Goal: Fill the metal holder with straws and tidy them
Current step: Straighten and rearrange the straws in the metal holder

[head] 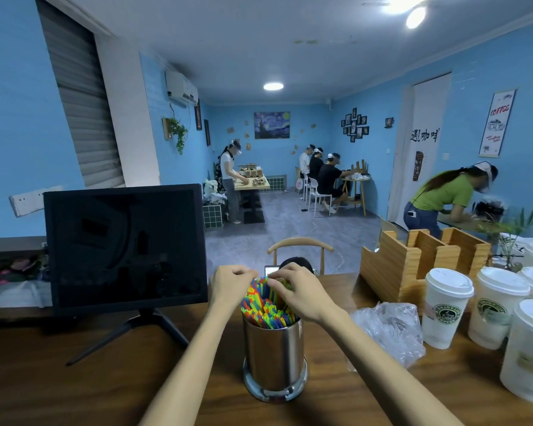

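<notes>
- Both hands up over the bundle here; the left hand (230, 284) sits at the far-left edge of the straws (266, 305), fingers curled in, fingertips meeting the tops of the straws; whether it actually pinches one I cannot tell
- The right hand (302, 292) comes over from the other side, fingers bent down and closed on the upper ends of several straws, thumb tucked towards the left hand; the two sets of fingertips almost touch
- The straws, bright green, yellow, red, blue and orange, stand packed and fanned out directly beneath the fingers, leaning away towards the far side
- The metal holder (274, 355) stands upright on the wooden counter (105, 385), straight below both hands, between the forearms; straws fill its mouth
- Left of the left fingers, a dark monitor (125, 247) on its stand; right of the right fingers, a crumpled clear plastic bag (391, 330), then lidded paper cups (446, 305) and a wooden organiser (413, 265) behind them
</notes>
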### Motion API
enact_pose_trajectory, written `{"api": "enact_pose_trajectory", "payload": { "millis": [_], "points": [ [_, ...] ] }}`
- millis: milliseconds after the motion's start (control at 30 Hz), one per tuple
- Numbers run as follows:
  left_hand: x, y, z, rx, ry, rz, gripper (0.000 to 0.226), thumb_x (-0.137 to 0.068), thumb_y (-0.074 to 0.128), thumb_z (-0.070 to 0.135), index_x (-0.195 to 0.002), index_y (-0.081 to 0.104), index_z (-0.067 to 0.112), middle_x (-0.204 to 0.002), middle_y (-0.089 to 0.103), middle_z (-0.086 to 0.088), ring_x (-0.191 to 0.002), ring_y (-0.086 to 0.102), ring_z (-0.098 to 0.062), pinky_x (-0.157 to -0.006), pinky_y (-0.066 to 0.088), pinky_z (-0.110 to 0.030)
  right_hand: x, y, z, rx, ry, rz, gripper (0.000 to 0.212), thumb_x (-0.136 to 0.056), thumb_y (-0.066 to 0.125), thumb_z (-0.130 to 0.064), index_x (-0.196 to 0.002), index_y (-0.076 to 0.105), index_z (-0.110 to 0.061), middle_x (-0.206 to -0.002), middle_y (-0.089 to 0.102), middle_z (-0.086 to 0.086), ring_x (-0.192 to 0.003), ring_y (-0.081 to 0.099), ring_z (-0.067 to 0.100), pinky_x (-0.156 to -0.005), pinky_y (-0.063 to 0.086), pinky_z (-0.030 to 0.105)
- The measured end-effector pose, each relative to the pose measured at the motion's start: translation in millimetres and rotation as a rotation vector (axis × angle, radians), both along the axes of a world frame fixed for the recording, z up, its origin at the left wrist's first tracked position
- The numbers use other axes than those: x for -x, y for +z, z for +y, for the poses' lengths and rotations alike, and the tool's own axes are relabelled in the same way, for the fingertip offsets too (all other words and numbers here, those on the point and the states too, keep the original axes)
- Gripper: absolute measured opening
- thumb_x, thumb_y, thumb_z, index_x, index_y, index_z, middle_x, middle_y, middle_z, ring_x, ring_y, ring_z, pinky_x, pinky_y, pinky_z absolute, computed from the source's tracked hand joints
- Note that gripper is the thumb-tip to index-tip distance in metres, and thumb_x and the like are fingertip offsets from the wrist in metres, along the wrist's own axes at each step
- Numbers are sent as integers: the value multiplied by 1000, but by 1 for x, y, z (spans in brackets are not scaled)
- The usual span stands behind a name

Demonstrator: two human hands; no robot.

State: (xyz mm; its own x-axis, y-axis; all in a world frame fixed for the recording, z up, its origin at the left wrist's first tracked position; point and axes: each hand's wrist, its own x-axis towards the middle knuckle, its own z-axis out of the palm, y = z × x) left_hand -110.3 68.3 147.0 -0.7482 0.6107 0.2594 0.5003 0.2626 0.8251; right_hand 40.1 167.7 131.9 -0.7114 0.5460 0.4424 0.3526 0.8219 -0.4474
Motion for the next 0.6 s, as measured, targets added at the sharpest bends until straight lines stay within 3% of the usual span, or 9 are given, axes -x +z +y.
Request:
{"api": "enact_pose_trajectory", "payload": {
  "millis": [133,300,367,467,533,600],
  "points": [
    [-6,29,-7,-339,-49,86,11,-91,73,33,-83,79,26,-84,75,13,-80,66,-6,-73,53,-28,0,3,-2,29,6,88,37,-102,52,-49,-129,66,-29,-123,60,-4,-117,54,19,-101,43,43],
    [-26,91,-28,-767,-215,46,13,-96,68,17,-91,77,26,-84,76,13,-74,68,-5,-61,53,-20,0,12,-6,19,22,87,36,-100,51,-55,-128,64,-37,-120,62,-19,-123,50,7,-105,26,41],
    [-30,103,-35,-847,-251,-42,12,-98,66,16,-94,76,21,-86,76,7,-71,68,-10,-54,52,-21,2,16,-6,57,27,179,29,-101,51,-52,-118,68,-37,-107,65,-20,-113,55,6,-101,32,42],
    [-25,98,-38,-915,-225,-189,11,-99,64,18,-98,75,16,-88,75,2,-72,69,-14,-56,56,-22,-8,26,-3,299,149,403,26,-103,55,-42,-106,75,-25,-90,73,-7,-89,68,13,-86,54,45],
    [-14,85,-37,-911,-170,-265,10,-98,65,18,-97,75,16,-87,74,1,-72,68,-12,-56,56,-21,-21,35,0,487,216,503,22,-102,61,-28,-108,76,-13,-86,77,4,-78,71,17,-72,55,35],
    [-2,67,-35,-857,-121,-298,9,-97,67,19,-94,75,20,-85,74,1,-72,65,-13,-56,55,-22,-34,43,2,636,255,581,19,-99,65,-17,-110,75,-4,-91,79,8,-79,75,22,-65,52,26]
  ]
}}
